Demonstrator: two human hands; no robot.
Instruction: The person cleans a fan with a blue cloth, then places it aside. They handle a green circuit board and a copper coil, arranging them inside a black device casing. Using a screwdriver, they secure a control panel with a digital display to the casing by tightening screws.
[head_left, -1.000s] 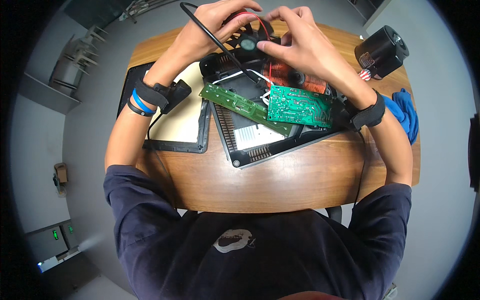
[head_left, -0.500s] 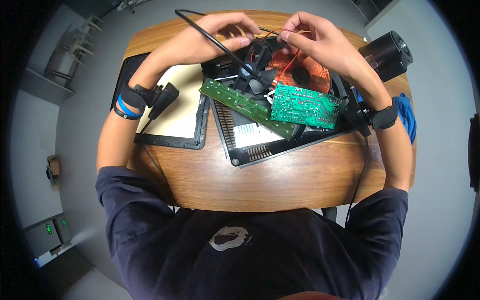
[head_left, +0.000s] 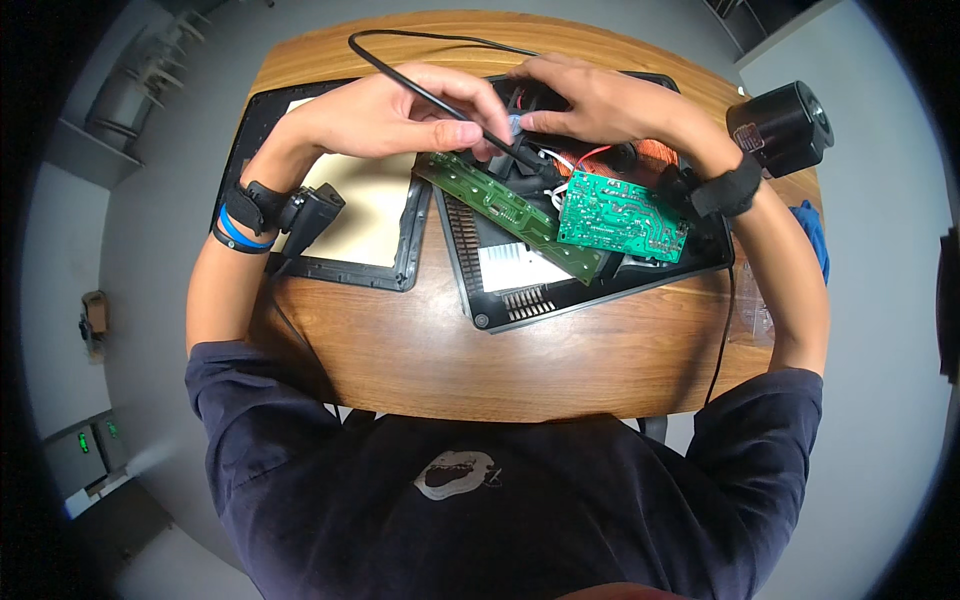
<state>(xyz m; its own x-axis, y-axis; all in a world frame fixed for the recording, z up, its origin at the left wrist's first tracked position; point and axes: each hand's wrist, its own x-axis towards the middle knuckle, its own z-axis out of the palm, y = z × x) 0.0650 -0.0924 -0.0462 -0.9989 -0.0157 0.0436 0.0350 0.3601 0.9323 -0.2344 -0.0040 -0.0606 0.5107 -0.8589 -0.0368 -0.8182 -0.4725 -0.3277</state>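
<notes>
While both hands meet over the opened black appliance casing (head_left: 600,290) near the wooden table's (head_left: 420,350) far edge, the left hand (head_left: 400,110) pinches a black cable (head_left: 430,95); the right hand (head_left: 600,100) grips a small part beside it, above the green circuit board (head_left: 620,215).

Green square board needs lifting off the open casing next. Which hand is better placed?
Right, probably. The right hand sits just above the green square board, with its wrist beside the board's edge. The left hand is farther left and pinches the black cable.
</notes>
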